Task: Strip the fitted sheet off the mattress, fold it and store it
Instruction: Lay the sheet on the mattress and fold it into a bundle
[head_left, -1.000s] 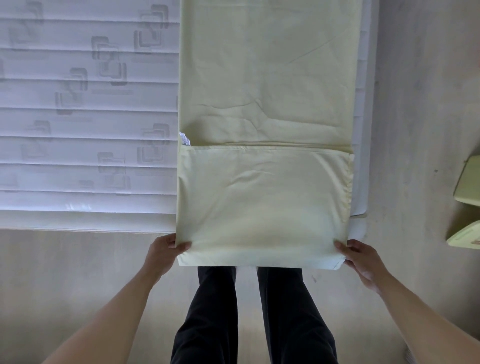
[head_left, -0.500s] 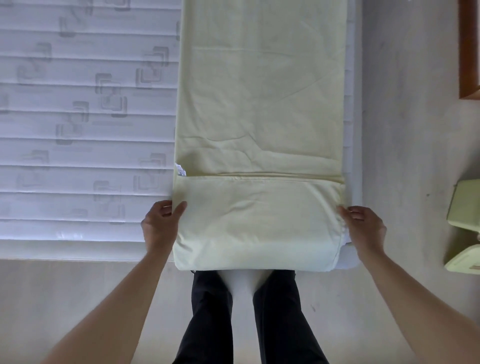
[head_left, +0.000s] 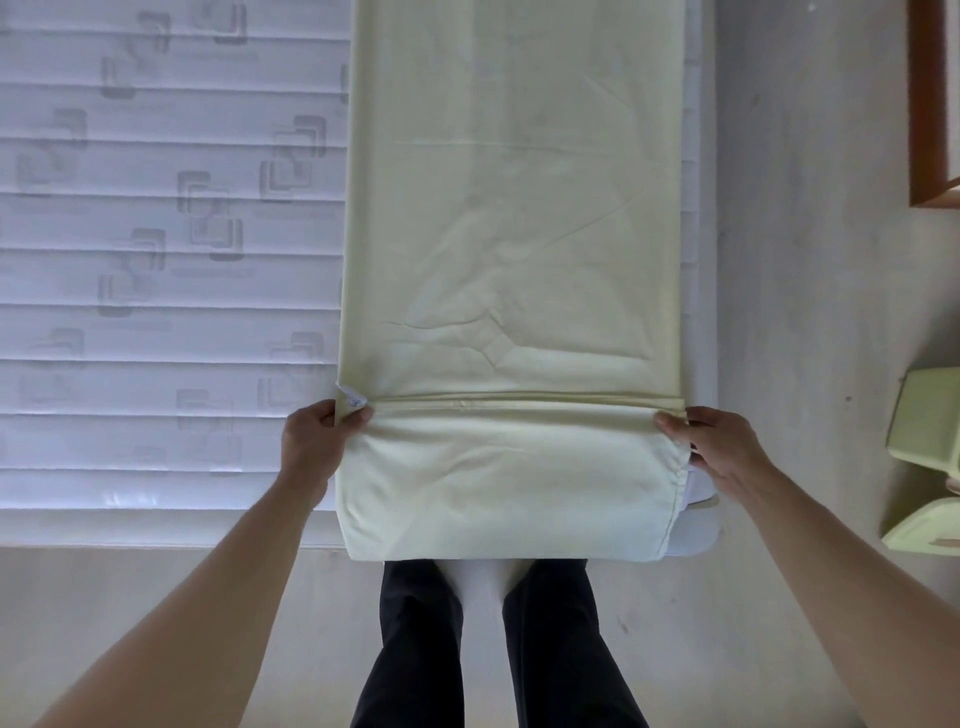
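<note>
Folding step: my left hand (head_left: 317, 441) and right hand (head_left: 719, 447) each pinch the sheet (head_left: 511, 218) fold's edges on the mattress (head_left: 156, 260). Next, roll another turn forward evenly.

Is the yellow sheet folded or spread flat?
Folded: the sheet lies as a long strip, its near end doubled over, both hands gripping it.

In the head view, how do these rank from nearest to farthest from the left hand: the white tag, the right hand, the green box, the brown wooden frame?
1. White tag: touching the left hand, at the sheet's left edge.
2. Right hand: across the sheet, at its right edge.
3. Green box: on the floor, far right.
4. Wooden frame: top right corner.
</note>
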